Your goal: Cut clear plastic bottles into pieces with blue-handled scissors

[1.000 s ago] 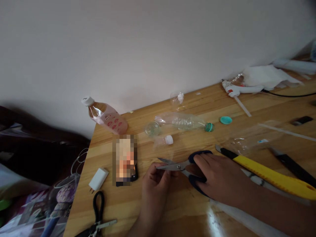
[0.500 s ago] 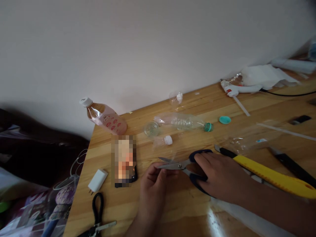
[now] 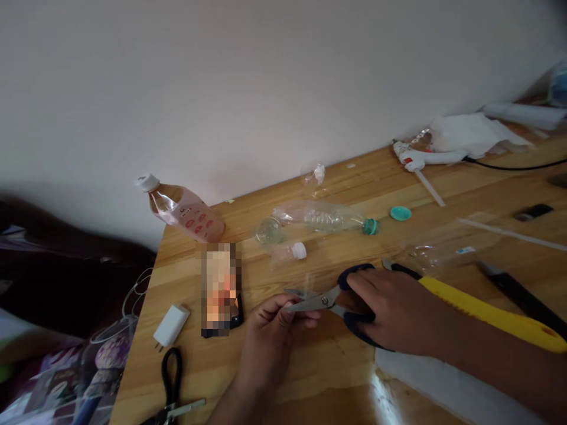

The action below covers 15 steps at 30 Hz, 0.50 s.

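My right hand has its fingers through the dark blue handles of a pair of scissors, whose blades point left and stand partly apart. Close by the blade tips, my left hand is closed in a pinch. A small clear plastic piece shows faintly between the blades and appears to be in the left fingers, though its edges are hard to make out. Beyond the hands lie a clear bottle with a green neck, a cut bottle top with a white cap and a round clear plastic piece.
A yellow utility knife and a black knife lie on the right. Farther back are a white glue gun and a turquoise cap. On the left are a pink-labelled bottle, a phone and a white charger.
The scissor blades have closed somewhat and turned slightly. My left hand has shifted a little left, with its fingers more visible below the blades. The whole view has drifted slightly.
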### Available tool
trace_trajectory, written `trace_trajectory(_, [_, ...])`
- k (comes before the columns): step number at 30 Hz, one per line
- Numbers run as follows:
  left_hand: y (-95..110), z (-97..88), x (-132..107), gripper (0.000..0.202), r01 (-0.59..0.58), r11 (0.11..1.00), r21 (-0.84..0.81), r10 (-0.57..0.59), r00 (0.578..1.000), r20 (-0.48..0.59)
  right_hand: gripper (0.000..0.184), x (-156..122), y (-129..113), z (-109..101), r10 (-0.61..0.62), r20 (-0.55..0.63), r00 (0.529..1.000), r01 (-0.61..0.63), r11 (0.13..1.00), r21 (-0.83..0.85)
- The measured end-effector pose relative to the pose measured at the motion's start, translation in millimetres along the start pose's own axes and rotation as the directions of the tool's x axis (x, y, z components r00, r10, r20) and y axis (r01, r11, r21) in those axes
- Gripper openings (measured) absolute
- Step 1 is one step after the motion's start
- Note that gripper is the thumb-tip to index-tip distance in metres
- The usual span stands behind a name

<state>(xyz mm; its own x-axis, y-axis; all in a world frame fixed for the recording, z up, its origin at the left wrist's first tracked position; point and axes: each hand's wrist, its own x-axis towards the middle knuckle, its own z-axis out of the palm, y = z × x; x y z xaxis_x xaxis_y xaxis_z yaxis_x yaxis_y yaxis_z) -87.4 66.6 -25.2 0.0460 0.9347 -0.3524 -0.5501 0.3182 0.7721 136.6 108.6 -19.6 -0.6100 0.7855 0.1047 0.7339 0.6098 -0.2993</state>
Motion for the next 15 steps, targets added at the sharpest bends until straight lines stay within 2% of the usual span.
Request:
trace_trajectory(6, [9.1, 0.0, -0.5, 0.025, 0.096, 0.995, -0.008, -0.095, 0.992, 0.083, 0.008, 0.3, 3.1, 1.4, -0.014, -0.01, 1.0, 0.014, 1.0, -0.009])
trace_trajectory(15, [17.5, -2.9, 0.1, 0.022, 0.243, 0.97, -0.028, -0.236, 0.96, 0.15, 0.014, -0.1, 9.0, 3.2, -0.08, -0.009, 0.997, 0.08, 0.997, 0.018])
